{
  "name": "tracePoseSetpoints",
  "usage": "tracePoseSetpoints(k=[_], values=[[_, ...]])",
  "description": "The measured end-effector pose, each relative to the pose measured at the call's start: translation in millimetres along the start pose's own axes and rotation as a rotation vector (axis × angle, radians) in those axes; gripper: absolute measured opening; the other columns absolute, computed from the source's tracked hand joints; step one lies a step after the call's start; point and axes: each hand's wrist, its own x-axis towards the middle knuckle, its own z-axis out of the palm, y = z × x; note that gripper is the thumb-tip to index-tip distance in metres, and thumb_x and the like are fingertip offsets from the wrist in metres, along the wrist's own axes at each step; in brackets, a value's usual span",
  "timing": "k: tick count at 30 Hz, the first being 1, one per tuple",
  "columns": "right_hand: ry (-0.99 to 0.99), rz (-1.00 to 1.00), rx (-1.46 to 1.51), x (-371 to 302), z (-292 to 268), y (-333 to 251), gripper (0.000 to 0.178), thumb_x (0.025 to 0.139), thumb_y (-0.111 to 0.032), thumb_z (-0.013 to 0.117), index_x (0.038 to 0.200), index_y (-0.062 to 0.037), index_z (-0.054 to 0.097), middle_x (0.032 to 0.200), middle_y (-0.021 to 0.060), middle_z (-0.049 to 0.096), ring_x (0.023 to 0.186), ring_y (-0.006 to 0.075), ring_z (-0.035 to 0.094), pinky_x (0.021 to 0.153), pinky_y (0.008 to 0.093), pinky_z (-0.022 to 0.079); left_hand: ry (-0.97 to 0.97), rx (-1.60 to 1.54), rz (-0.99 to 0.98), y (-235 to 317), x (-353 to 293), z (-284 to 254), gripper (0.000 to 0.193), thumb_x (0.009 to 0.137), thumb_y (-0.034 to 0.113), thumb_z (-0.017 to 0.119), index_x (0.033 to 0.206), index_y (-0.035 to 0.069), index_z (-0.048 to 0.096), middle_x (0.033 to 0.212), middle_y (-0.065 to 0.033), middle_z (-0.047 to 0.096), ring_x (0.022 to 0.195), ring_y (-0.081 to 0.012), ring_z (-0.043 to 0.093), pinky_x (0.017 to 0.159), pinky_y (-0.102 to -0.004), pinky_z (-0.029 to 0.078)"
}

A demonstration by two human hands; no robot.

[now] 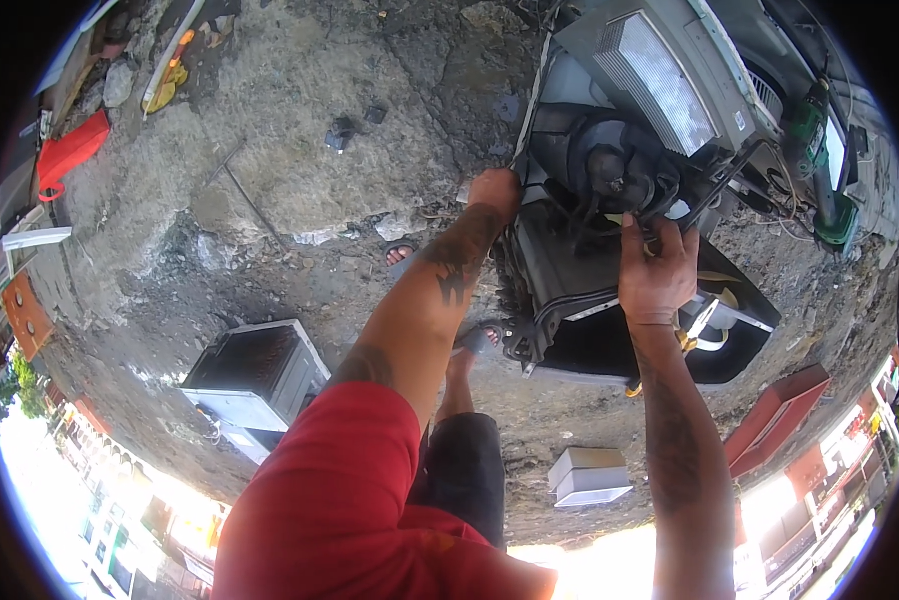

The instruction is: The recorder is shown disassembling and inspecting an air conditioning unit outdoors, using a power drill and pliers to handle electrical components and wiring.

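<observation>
An opened grey appliance casing (560, 260) lies on the ground before me. A pale finned panel (660, 85) stands at its far side. In its middle sits a dark, rounded, motor-like part (610, 170). My left hand (495, 192) is closed at the casing's left edge, beside a thin cord (535, 90); what its fingers grip is hidden. Just below the dark part, my right hand (660, 275) has its fingers bent together against the dark fittings. Whatever lies between those fingertips cannot be made out.
A green cordless drill (830, 190) rests at the right among loose wires. Small dark pieces (340, 133) lie on the rough ground. A box-shaped unit (250, 370) stands at lower left, a small white box (590, 475) near my legs, and a reddish-brown box (775, 420) at right.
</observation>
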Motion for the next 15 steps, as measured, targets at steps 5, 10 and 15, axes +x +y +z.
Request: tracePoseSetpoints(k=[5,10,15], values=[[0.004,0.010,-0.008,0.8,-0.2,3.7,0.026,0.074,-0.035,0.077,0.086,-0.0129,0.070,0.089,0.0084,0.058,0.068,0.0281,0.062,0.058,0.0409,0.048,-0.007,-0.038,0.057,-9.8,-9.7,-0.4,0.024,0.080,0.023,0.063,0.094,0.005,0.071,0.092,-0.0202,0.069,0.092,-0.0399,0.066,0.081,-0.0473,0.053],[0.040,-0.047,-0.015,2.5,-0.5,5.5,0.027,0.075,-0.036,0.077,0.085,-0.0121,0.069,0.087,0.0076,0.057,0.065,0.0274,0.061,0.057,0.0403,0.047,0.058,-0.187,-0.014,-22.2,-6.4,3.5,0.021,0.082,0.024,0.066,0.093,0.007,0.072,0.091,-0.0197,0.069,0.090,-0.0393,0.065,0.078,-0.0465,0.052],[0.005,-0.004,-0.004,1.7,1.5,1.5,0.027,0.075,-0.036,0.077,0.085,-0.0122,0.069,0.086,0.0074,0.057,0.065,0.0273,0.060,0.056,0.0406,0.046,0.118,-0.265,-0.009,-3.3,4.7,1.4,0.020,0.082,0.024,0.066,0.091,0.008,0.072,0.089,-0.0194,0.069,0.090,-0.0394,0.065,0.078,-0.0467,0.052]])
